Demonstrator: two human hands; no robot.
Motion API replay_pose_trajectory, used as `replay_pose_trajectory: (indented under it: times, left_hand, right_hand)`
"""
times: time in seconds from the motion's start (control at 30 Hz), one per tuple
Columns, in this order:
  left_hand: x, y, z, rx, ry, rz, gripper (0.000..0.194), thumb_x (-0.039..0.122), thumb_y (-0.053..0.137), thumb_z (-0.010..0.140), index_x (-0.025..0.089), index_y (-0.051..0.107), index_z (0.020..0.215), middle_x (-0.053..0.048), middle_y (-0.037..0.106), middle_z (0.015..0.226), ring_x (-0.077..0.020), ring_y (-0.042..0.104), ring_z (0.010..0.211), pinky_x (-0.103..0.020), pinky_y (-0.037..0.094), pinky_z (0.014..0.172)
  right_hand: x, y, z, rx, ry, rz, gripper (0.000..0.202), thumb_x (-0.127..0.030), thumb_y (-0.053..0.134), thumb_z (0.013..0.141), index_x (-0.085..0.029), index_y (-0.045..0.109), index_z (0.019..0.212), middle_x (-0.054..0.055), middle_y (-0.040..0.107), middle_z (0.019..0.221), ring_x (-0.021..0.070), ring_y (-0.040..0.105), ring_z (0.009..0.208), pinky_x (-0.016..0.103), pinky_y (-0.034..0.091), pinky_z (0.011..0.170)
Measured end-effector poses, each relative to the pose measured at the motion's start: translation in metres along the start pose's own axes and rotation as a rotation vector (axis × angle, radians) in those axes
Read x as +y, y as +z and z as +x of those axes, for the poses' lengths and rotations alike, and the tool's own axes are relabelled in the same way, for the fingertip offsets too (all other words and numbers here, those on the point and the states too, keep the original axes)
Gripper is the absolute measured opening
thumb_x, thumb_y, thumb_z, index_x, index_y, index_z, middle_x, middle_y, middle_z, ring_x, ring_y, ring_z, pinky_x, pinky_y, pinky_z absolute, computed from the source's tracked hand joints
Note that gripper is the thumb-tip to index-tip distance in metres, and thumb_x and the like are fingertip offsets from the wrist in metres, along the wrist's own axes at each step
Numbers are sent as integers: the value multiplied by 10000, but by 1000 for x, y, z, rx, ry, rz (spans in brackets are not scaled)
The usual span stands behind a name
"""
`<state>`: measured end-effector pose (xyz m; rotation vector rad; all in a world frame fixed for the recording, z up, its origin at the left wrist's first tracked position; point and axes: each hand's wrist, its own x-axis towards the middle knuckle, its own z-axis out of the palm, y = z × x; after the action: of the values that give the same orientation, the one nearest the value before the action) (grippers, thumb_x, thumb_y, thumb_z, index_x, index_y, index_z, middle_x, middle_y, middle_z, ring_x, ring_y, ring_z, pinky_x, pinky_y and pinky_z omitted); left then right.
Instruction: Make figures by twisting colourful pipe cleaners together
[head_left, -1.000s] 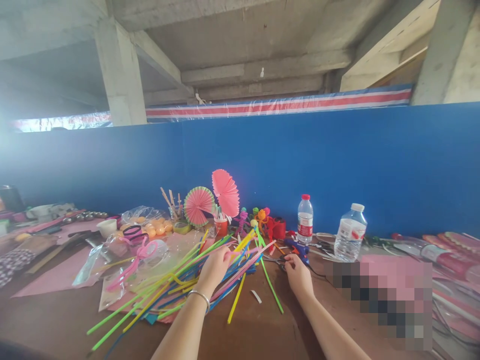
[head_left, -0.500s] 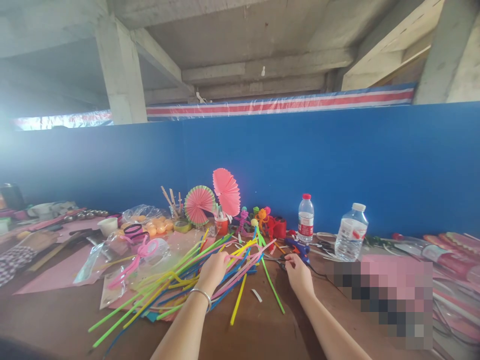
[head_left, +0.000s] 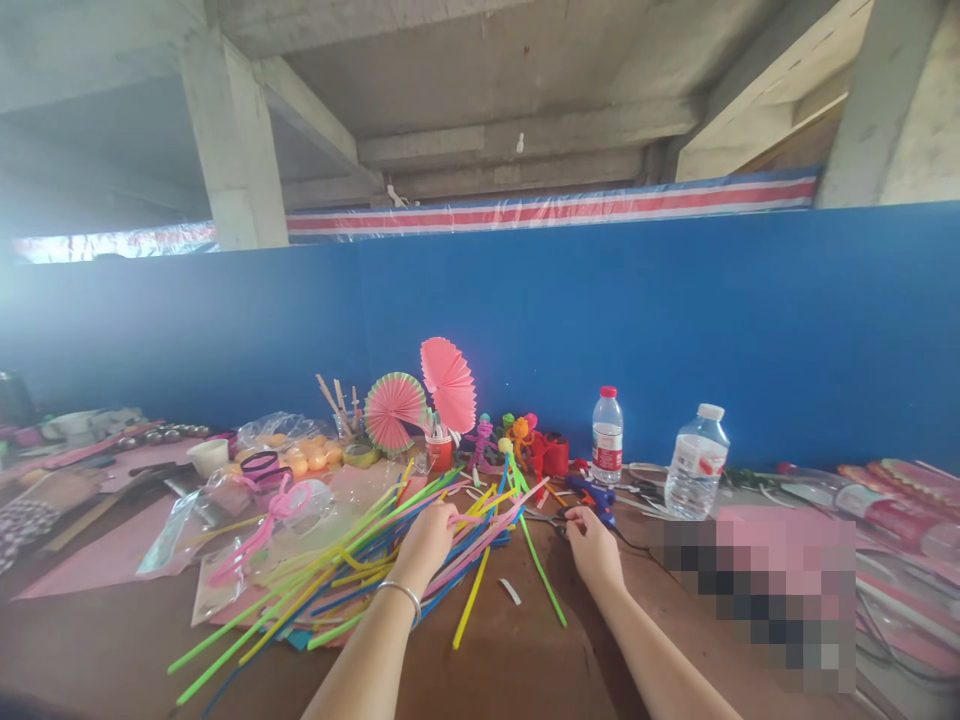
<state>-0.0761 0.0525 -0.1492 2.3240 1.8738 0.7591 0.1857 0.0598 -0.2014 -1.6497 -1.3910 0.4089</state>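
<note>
My left hand [head_left: 426, 545], a silver bangle at its wrist, is closed on a pink pipe cleaner [head_left: 466, 520] at the right end of a loose heap of pipe cleaners [head_left: 341, 572]. To its right, my right hand [head_left: 594, 552] is closed around the dark handles of a pair of scissors [head_left: 543, 516]. The blades point left toward the pink strand; whether they touch it I cannot tell. Between my hands, a small pipe-cleaner figure [head_left: 507, 452] with a pale yellow ball head and green strands stands or leans. A white scrap [head_left: 510, 591] lies below it.
Behind are paper fans [head_left: 396, 412], coloured pipe-cleaner figures [head_left: 519, 432] and two water bottles [head_left: 607, 437]. A blue glue gun [head_left: 592, 497] lies just beyond my right hand. Orange balls [head_left: 304, 456] sit in plastic at left. Another person's checked sleeve [head_left: 30, 525] shows at far left. A blue partition [head_left: 637, 310] closes the back.
The view has shifted slightly, so the table's contents sit a little further left. Both hands keep nearly the same pose and hold the same things.
</note>
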Motion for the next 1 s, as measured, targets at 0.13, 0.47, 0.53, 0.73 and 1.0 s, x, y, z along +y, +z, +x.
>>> replay_pose_trajectory:
  times: [0.13, 0.47, 0.53, 0.73, 1.0]
  left_hand:
    - [4, 3, -3, -47, -21, 23, 80, 217, 543, 734, 166, 595, 700, -44, 610, 764, -150, 571, 668, -222, 363, 588]
    - [6, 4, -5, -74, -114, 146, 100, 245, 524, 735, 189, 583, 677, -46, 629, 783, -176, 597, 709, -240, 365, 581]
    - [5, 5, -6, -70, -117, 158, 104, 258, 533, 731, 193, 587, 670, -46, 633, 766, -181, 603, 699, -242, 370, 574]
    - [3, -6, -3, 104, -126, 184, 221, 219, 330, 853, 171, 545, 881, -88, 616, 867, -193, 596, 755, -267, 396, 611]
    - [11, -44, 2, 358, -131, 241, 232, 162, 278, 856, 140, 481, 965, -137, 550, 972, -250, 517, 952, -331, 381, 784]
  right_hand:
    - [-1, 0, 0, 1, 7, -8, 164, -245, 417, 723, -225, 556, 808, 4, 643, 762, 166, 582, 710, 236, 374, 614]
    - [-2, -1, -1, -2, 9, -11, 156, -242, 420, 723, -226, 561, 789, 6, 646, 762, 162, 584, 705, 231, 377, 608]
    - [-2, -1, -1, -3, 8, -10, 155, -242, 420, 721, -226, 561, 786, 4, 645, 755, 161, 582, 701, 230, 377, 609]
    - [-2, -1, -2, -5, -13, -5, 157, -241, 413, 722, -230, 557, 785, -4, 636, 734, 155, 569, 673, 225, 368, 594]
    - [0, 2, -1, 4, -19, 6, 160, -229, 399, 732, -227, 556, 769, -7, 636, 741, 147, 563, 656, 219, 356, 572]
